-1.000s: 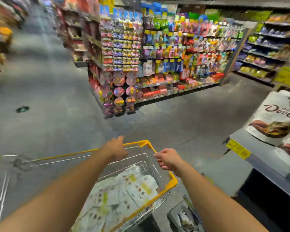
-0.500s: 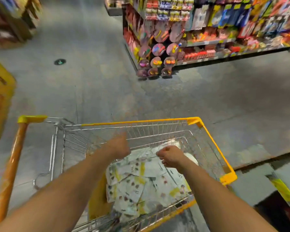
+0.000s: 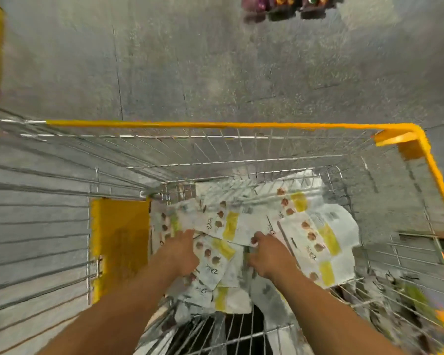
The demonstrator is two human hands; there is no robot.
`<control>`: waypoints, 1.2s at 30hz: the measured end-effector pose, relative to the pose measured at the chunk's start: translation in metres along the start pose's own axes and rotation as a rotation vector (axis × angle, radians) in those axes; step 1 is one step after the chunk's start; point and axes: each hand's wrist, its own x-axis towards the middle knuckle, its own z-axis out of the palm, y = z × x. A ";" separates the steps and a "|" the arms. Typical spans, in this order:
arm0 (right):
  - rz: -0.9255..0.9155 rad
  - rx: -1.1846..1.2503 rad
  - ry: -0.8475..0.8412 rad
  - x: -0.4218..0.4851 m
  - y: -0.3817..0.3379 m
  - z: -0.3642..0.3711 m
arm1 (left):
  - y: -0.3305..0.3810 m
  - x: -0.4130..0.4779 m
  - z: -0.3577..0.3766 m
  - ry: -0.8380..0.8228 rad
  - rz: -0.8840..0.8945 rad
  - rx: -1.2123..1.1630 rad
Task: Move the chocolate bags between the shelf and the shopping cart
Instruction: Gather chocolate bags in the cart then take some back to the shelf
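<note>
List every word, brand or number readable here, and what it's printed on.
"Dove": script logo, turned sideways, on the right bag.
"Dove": same logo on the middle bag.
Other bags: similar script, too blurred to read for sure.
Fine print at the right bag's far end: too small to read.
Cart: no text visible.

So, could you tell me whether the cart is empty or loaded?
Loaded: white chocolate bags lie piled inside the shopping cart, covering its wire floor.
</note>
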 end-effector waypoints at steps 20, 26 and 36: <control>-0.480 -0.570 0.157 0.136 -0.041 0.091 | -0.036 0.137 0.054 0.276 0.027 0.272; -0.491 -0.436 0.227 0.132 -0.039 0.086 | -0.040 0.116 0.059 0.340 0.165 0.275; -0.235 -0.088 0.281 0.056 -0.018 0.051 | -0.040 0.064 0.004 0.279 0.063 0.225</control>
